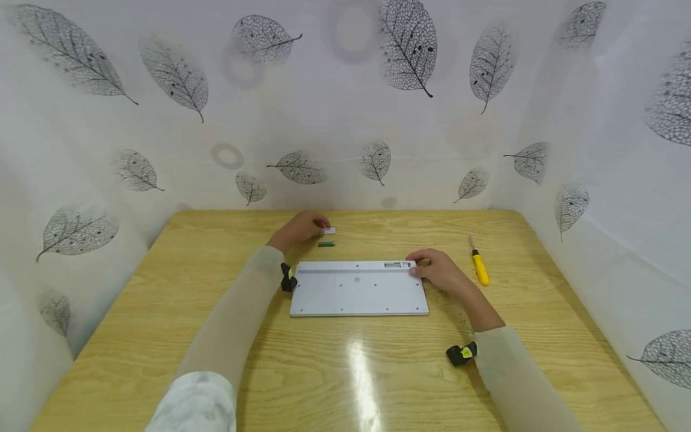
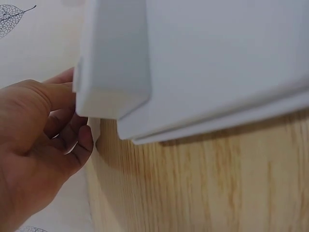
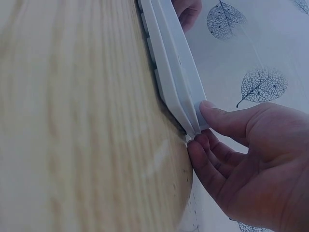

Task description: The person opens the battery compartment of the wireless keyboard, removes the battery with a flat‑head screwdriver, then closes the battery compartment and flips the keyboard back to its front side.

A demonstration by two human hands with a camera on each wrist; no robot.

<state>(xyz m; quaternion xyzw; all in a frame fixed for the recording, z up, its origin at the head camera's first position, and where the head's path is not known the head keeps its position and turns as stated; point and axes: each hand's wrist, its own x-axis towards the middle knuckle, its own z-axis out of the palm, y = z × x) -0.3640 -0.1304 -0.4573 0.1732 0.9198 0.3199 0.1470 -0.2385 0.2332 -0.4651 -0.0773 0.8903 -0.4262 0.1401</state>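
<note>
A white keyboard lies face down on the table, a small open battery slot near its upper right corner. My right hand grips that corner, thumb on the back face and fingers at the edge; the right wrist view shows this hand up close. Beyond the keyboard, my left hand pinches a small white cover just above the table. A green battery lies close by, nearer the keyboard. In the left wrist view the keyboard hides the fingertips of the left hand.
To the right of the keyboard lies a screwdriver with a yellow handle, its tip pointing away. Small dark specks are scattered on the wooden table near my right wrist. A leaf-patterned curtain borders the table's back and sides.
</note>
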